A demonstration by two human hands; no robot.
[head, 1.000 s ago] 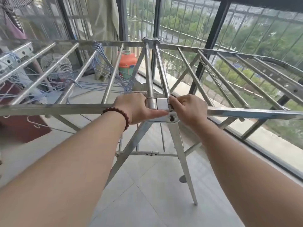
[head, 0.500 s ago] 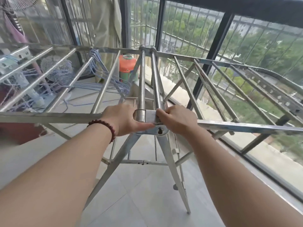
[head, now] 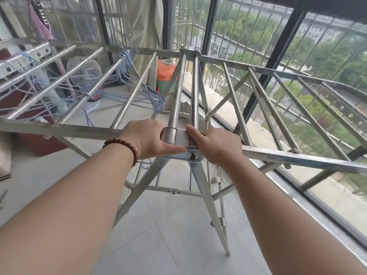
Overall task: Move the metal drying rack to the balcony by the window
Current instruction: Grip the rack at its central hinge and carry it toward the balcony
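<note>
The metal drying rack (head: 179,90) stands unfolded on the tiled balcony floor, both wings spread and its crossed legs under the middle. Its right wing reaches toward the barred window (head: 297,62) on the right. My left hand (head: 146,138), with a bead bracelet on the wrist, grips the near frame bar just left of the centre hinge, thumb along the hinge plate. My right hand (head: 215,144) grips the same bar just right of the hinge, thumb against the right centre tube.
Blue wire hangers (head: 139,92) hang on the left wing's far rails. A white fan (head: 84,71) and an orange and green container (head: 165,75) stand on the floor beyond the rack. A dark red box (head: 27,114) sits left. Window sill runs along the right.
The rack and both hands have shifted lower and closer in view as the view tilted down. Both hands keep the same grip at the hinge.
</note>
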